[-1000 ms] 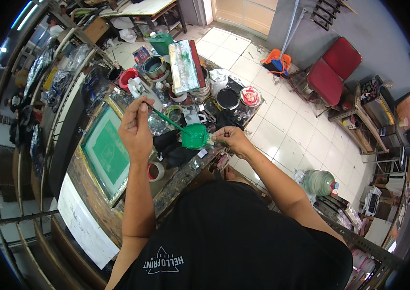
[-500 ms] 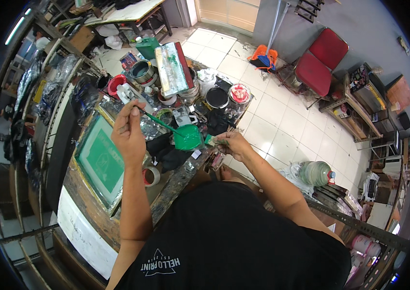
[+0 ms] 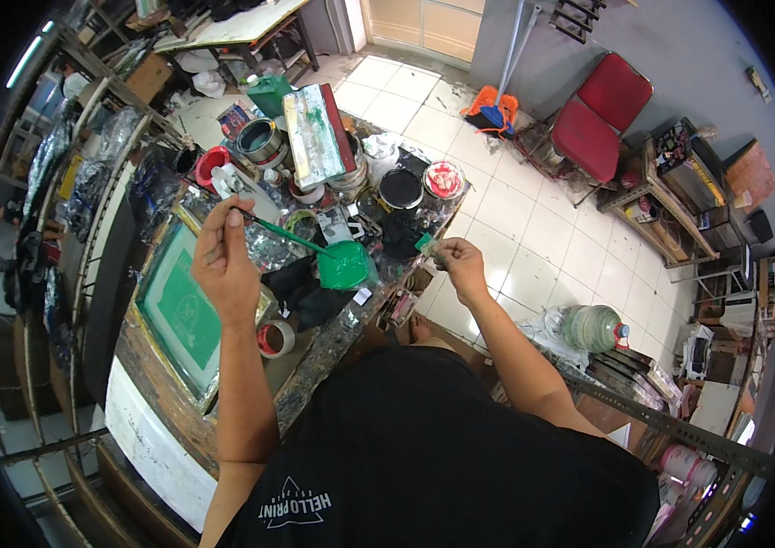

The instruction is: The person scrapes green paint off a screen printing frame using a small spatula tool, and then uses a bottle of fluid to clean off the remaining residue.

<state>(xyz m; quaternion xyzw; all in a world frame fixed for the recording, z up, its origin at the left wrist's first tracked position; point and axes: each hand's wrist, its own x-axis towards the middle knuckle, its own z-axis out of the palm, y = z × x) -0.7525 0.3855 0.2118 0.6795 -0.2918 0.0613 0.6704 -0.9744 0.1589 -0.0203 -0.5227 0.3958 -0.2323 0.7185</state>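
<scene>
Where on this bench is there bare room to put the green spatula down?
The clearest bare patch is the worn bench top between the tape roll, the black rags and the near edge. Farther back, around the paint cans and round lids, it is packed. The green screen frame fills the left. The left hand holds the spatula.

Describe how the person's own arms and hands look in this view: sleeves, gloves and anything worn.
Both forearms enter from the lower edge and are bare; no long sleeves show. The left hand and right hand wear no gloves. I can make out no watch or ring, though the picture is small. The black T-shirt carries a white printed mark.
</scene>
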